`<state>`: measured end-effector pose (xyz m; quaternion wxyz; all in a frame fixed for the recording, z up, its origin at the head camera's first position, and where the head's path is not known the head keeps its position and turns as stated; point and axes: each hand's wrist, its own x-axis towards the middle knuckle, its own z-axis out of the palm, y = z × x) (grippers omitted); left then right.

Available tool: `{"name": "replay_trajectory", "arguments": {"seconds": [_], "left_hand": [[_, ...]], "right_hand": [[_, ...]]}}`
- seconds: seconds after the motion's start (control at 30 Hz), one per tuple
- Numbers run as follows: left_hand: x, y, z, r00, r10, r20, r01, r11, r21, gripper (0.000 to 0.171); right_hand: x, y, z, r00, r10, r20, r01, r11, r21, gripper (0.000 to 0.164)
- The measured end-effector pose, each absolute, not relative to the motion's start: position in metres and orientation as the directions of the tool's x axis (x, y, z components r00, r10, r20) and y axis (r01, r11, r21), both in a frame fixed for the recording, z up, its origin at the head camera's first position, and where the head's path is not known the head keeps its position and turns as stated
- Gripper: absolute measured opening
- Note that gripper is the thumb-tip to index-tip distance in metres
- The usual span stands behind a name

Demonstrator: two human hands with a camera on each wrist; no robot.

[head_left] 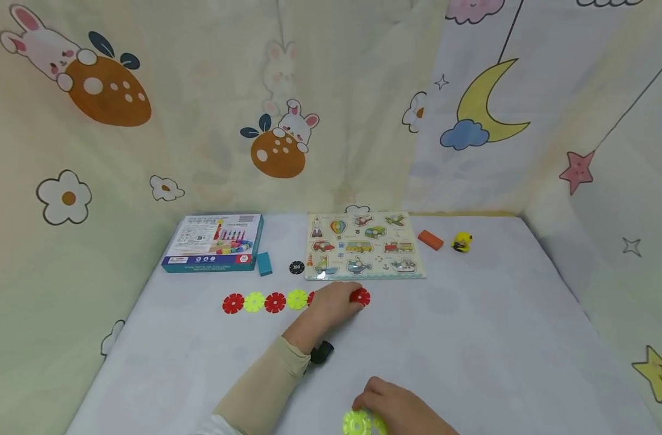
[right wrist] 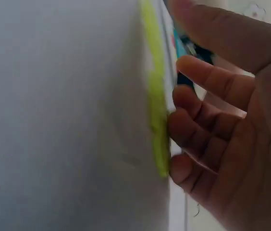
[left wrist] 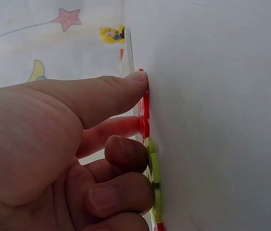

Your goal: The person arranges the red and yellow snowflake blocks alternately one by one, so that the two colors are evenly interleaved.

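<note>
My left hand (head_left: 333,304) reaches across the table to the right end of a row of notched flower-shaped plastic discs. Its thumb and index finger pinch the edges of a red disc (head_left: 362,296), lying flat; the other fingers curl over yellow-green discs (left wrist: 155,168). Left of the hand, the row alternates red (head_left: 233,303) and yellow-green (head_left: 253,302), with part hidden beneath the hand. Close to the near edge, my right hand (head_left: 398,408) rests its fingertips at loose yellow-green discs (head_left: 356,423). In the right wrist view its thumb stands apart from them.
Behind the row lie a boxed toy set (head_left: 211,243), a teal block (head_left: 264,264), a black round chip marked 100 (head_left: 296,267) and a vehicle picture board (head_left: 366,246). An orange block (head_left: 430,240) and a small yellow figure (head_left: 462,242) sit farther right. Printed cloth walls surround the table.
</note>
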<state>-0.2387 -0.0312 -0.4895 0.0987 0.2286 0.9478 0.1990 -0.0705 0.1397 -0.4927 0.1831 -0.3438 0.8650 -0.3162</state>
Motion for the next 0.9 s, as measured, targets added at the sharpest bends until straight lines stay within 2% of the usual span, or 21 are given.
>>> {"name": "replay_trajectory", "arguments": {"seconds": [0.07, 0.17, 0.27, 0.4, 0.5, 0.6, 0.77, 0.9], "left_hand": [[-0.238, -0.031, -0.490, -0.879, 0.467, -0.095, 0.391, 0.821, 0.415, 0.045], [-0.238, -0.031, -0.491, -0.886, 0.456, -0.090, 0.382, 0.824, 0.418, 0.045], [-0.239, -0.031, -0.491, -0.888, 0.451, -0.089, 0.373, 0.821, 0.431, 0.045], [-0.239, -0.031, -0.492, -0.885, 0.454, -0.097, 0.375, 0.822, 0.429, 0.047], [-0.240, -0.031, -0.493, -0.884, 0.456, -0.099, 0.378, 0.824, 0.421, 0.047], [-0.239, -0.031, -0.494, -0.881, 0.463, -0.098, 0.384, 0.821, 0.423, 0.047], [-0.240, -0.031, -0.494, -0.875, 0.473, -0.098, 0.394, 0.816, 0.424, 0.046], [-0.241, -0.031, -0.492, -0.876, 0.471, -0.101, 0.394, 0.821, 0.413, 0.046]], "right_hand": [[-0.067, 0.138, -0.500, -0.651, -0.759, 0.001, -0.606, 0.519, -0.604, 0.038], [-0.067, 0.135, -0.502, -0.645, -0.764, 0.014, -0.644, 0.533, -0.548, 0.034], [-0.069, 0.129, -0.495, -0.686, -0.719, -0.113, -0.559, 0.620, -0.550, 0.032], [-0.073, 0.121, -0.485, -0.746, -0.595, -0.301, -0.348, 0.733, -0.585, 0.036], [-0.078, 0.116, -0.479, -0.759, -0.529, -0.379, -0.247, 0.773, -0.584, 0.038], [-0.083, 0.115, -0.475, -0.765, -0.528, -0.367, -0.218, 0.750, -0.625, 0.034], [-0.101, 0.124, -0.468, -0.779, -0.570, -0.262, -0.201, 0.622, -0.757, 0.025], [-0.122, 0.139, -0.459, -0.815, -0.508, -0.280, -0.065, 0.560, -0.826, 0.021]]}}
